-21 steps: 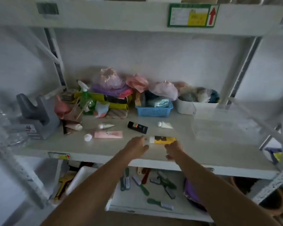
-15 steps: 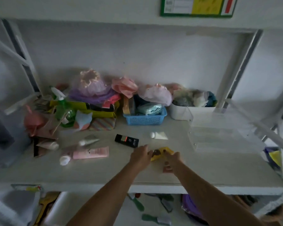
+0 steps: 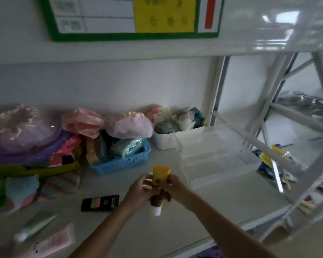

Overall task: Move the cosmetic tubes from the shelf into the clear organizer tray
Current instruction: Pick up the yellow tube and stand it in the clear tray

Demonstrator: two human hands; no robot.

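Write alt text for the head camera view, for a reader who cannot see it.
Both hands, left hand and right hand, hold a yellow cosmetic tube upright, white cap down, above a white shelf, just left of an empty clear organizer tray. A black tube, a pink tube and a pale tube lie on the shelf to the left.

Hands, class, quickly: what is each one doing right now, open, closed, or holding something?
Left hand: closed on the yellow tube, fingers on its left side.
Right hand: closed on the same yellow tube, from its right side.
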